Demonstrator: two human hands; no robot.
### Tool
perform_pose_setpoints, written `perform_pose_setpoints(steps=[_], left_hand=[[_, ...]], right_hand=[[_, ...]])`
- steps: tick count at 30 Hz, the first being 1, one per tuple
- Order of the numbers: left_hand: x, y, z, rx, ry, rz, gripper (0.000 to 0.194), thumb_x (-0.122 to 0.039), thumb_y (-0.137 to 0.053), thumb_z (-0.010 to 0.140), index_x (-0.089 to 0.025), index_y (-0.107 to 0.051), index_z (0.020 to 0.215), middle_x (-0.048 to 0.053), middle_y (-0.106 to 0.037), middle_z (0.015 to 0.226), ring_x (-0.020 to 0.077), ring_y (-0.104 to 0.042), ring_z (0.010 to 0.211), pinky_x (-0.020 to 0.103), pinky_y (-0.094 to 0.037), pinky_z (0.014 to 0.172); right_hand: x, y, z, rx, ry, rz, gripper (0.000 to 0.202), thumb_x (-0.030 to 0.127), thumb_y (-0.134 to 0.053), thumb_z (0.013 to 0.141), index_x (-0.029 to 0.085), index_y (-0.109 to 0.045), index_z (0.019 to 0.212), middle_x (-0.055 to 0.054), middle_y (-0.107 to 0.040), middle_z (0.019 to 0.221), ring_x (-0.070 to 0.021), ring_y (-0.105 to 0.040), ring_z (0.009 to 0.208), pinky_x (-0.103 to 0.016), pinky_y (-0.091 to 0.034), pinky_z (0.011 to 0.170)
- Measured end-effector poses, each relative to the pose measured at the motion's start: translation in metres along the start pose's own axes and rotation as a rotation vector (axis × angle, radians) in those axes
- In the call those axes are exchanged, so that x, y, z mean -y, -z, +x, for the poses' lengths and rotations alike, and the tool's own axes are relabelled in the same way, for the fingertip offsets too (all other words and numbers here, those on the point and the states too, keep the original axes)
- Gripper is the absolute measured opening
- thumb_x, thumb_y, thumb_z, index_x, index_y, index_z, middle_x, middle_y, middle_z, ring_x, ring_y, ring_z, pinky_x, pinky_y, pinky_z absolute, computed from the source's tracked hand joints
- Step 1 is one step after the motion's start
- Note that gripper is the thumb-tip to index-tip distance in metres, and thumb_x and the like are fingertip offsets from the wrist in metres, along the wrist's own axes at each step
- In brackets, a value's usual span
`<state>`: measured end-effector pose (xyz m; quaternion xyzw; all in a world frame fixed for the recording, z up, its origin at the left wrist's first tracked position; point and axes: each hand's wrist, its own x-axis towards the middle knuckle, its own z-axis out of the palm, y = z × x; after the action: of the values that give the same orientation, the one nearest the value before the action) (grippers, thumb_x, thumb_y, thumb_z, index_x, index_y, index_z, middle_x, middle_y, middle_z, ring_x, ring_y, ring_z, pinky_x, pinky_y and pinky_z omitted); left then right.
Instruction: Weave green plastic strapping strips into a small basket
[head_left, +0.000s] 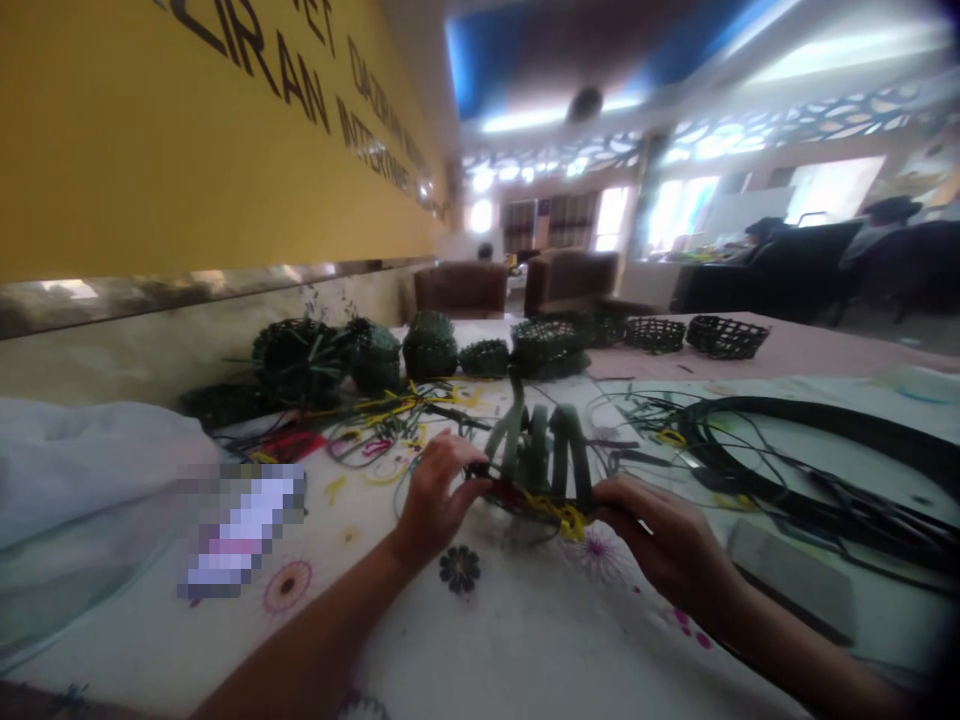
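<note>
Between my two hands is a partly woven basket [536, 450] of dark green flat strips, its upright strips bending over at the top. Yellow strands [568, 518] show along its near lower edge, with a bit of red beside them. My left hand [439, 490] pinches the basket's left edge between thumb and fingers. On the opposite side, my right hand [660, 530] has its fingers closed on the right edge near the yellow strands. The right fingertips are partly hidden behind the strips.
Several finished green baskets [547, 345] line the table's far side. A big coil of dark strip [810, 410] lies right, beside a grey flat object [791, 580]. Yellow and green scraps [405, 400] are scattered behind my left hand. A whitish plastic bag [90, 470] sits left.
</note>
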<state>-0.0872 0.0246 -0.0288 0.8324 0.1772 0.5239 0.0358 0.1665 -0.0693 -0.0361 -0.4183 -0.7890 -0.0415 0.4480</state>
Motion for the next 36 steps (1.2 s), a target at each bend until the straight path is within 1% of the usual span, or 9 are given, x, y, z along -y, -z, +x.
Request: perform_pose_setpoints(steps=[3, 7, 10, 13, 16, 19, 23, 29, 36], left_hand=[[0.000, -0.003, -0.001, -0.002, 0.035, 0.009, 0.015, -0.018, -0.063, 0.085, -0.020, -0.056, 0.098, 0.004, -0.062, 0.089, 0.0190, -0.057, 0.092, 0.042, -0.042, 0.100], [0.004, -0.005, -0.006, 0.038, 0.102, 0.023, 0.011, -0.015, -0.062, 0.085, -0.019, -0.054, 0.092, 0.004, -0.059, 0.087, 0.0181, -0.055, 0.085, 0.031, -0.047, 0.078], [0.010, -0.009, -0.010, 0.088, 0.127, 0.030, 0.009, -0.016, -0.062, 0.085, -0.019, -0.053, 0.086, 0.003, -0.057, 0.080, 0.0165, -0.054, 0.076, 0.028, -0.045, 0.071], [0.014, -0.013, -0.013, 0.109, 0.125, 0.046, 0.009, -0.018, -0.062, 0.085, -0.019, -0.053, 0.086, 0.003, -0.058, 0.079, 0.0166, -0.055, 0.076, 0.029, -0.046, 0.070], [0.014, -0.017, -0.016, 0.092, 0.093, 0.067, 0.012, -0.021, -0.060, 0.087, -0.019, -0.054, 0.097, 0.005, -0.062, 0.089, 0.0179, -0.058, 0.085, 0.032, -0.049, 0.077], [0.016, -0.021, -0.018, 0.082, 0.005, 0.098, 0.019, -0.026, -0.059, 0.089, -0.021, -0.054, 0.107, 0.008, -0.063, 0.100, 0.0199, -0.060, 0.096, 0.036, -0.050, 0.085], [0.021, -0.024, -0.020, 0.083, -0.113, 0.164, 0.036, -0.038, -0.068, 0.081, -0.022, -0.055, 0.111, 0.010, -0.061, 0.109, 0.0230, -0.059, 0.103, 0.039, -0.051, 0.087], [0.025, -0.029, -0.019, 0.087, -0.115, 0.239, 0.016, -0.014, -0.059, 0.086, -0.022, -0.057, 0.101, 0.006, -0.060, 0.097, 0.0169, -0.057, 0.090, 0.032, -0.048, 0.078], [0.029, -0.035, -0.022, 0.157, -0.053, 0.192, 0.011, -0.011, -0.054, 0.087, -0.019, -0.054, 0.079, 0.002, -0.053, 0.085, 0.0127, -0.050, 0.078, 0.026, -0.044, 0.069]], right_hand=[[0.003, 0.000, 0.003, 0.004, -0.028, 0.000, 0.010, 0.013, -0.050, 0.091, 0.021, -0.055, 0.090, -0.001, -0.061, 0.074, -0.0131, -0.058, 0.063, -0.023, -0.045, 0.059], [0.001, -0.004, 0.003, 0.020, -0.098, -0.011, 0.009, 0.015, -0.050, 0.090, 0.021, -0.057, 0.086, 0.000, -0.060, 0.070, -0.0136, -0.056, 0.061, -0.023, -0.043, 0.057], [-0.003, -0.008, 0.001, 0.047, -0.131, -0.001, 0.010, 0.017, -0.050, 0.090, 0.020, -0.057, 0.085, -0.001, -0.060, 0.071, -0.0141, -0.057, 0.062, -0.024, -0.042, 0.058], [-0.008, -0.010, 0.001, 0.057, -0.132, 0.015, 0.013, 0.018, -0.048, 0.091, 0.020, -0.059, 0.085, -0.002, -0.061, 0.072, -0.0155, -0.057, 0.066, -0.026, -0.043, 0.061], [-0.010, -0.008, 0.003, 0.049, -0.150, 0.007, 0.013, 0.019, -0.048, 0.090, 0.019, -0.060, 0.085, -0.003, -0.062, 0.073, -0.0162, -0.057, 0.067, -0.027, -0.043, 0.062], [-0.010, -0.004, 0.005, 0.052, -0.192, 0.000, 0.013, 0.019, -0.049, 0.089, 0.019, -0.060, 0.083, -0.002, -0.062, 0.072, -0.0158, -0.056, 0.065, -0.027, -0.042, 0.061], [-0.010, -0.002, 0.007, 0.047, -0.246, 0.027, 0.013, 0.020, -0.049, 0.087, 0.020, -0.061, 0.081, -0.002, -0.063, 0.071, -0.0163, -0.057, 0.065, -0.026, -0.042, 0.060], [-0.011, -0.004, 0.008, 0.044, -0.323, 0.075, 0.013, 0.021, -0.049, 0.086, 0.019, -0.060, 0.078, 0.000, -0.060, 0.067, -0.0147, -0.055, 0.061, -0.025, -0.041, 0.058], [-0.011, -0.009, 0.008, 0.028, -0.341, 0.047, 0.012, 0.022, -0.050, 0.084, 0.019, -0.060, 0.077, -0.001, -0.062, 0.066, -0.0148, -0.055, 0.060, -0.025, -0.040, 0.057]])
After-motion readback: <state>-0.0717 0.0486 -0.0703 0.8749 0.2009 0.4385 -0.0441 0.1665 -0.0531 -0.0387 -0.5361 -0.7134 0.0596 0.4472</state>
